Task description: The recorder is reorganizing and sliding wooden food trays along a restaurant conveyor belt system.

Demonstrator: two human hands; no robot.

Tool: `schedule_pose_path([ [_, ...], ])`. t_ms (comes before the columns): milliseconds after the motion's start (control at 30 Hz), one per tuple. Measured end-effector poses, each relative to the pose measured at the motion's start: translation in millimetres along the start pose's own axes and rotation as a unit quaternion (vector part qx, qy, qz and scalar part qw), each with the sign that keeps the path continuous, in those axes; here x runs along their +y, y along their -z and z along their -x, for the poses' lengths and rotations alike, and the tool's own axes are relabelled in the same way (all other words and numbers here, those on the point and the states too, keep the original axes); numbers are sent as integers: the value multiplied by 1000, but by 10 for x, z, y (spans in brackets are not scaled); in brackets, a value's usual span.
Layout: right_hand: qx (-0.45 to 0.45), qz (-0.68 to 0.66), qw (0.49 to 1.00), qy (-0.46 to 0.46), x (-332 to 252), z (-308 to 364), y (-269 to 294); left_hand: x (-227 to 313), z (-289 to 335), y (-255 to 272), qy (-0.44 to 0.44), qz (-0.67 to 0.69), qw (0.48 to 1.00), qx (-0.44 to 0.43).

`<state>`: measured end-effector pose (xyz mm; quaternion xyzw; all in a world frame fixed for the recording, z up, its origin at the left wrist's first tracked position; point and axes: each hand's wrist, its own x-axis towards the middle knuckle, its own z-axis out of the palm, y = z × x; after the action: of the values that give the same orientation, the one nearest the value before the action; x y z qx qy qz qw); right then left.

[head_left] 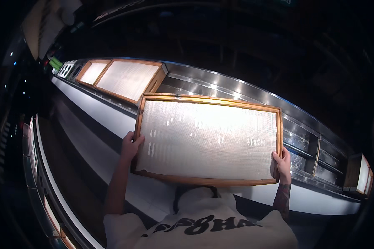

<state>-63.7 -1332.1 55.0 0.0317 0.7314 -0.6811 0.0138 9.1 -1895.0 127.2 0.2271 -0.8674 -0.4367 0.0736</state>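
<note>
Two hands hold a big wooden tray (210, 141), one at each short side, so the hands are well apart. The left hand (132, 146) grips the left side low down. The right hand (283, 162) grips the right side, with its thumb on the front. The tray is up in front of the person's pale shirt (220, 236) and hides part of the long, shiny metal desk (253, 89). Its brown frame goes around a white, see-through middle with bright shiny spots. Behind it to the left, wooden frames (126, 79) with pale middles sit on the desk. Another wooden box (353, 174) is at the right end. A small green thing (55, 63) is far left.
</note>
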Motion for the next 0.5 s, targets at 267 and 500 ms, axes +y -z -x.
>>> schedule_pose_path([
  [267,84,35,996,-19,-3,-303,-496,18,-1373,-225,-81,13,994,-70],
  [500,184,93,975,-85,-125,-500,-923,129,-2568,-532,-113,-9,985,-129],
])
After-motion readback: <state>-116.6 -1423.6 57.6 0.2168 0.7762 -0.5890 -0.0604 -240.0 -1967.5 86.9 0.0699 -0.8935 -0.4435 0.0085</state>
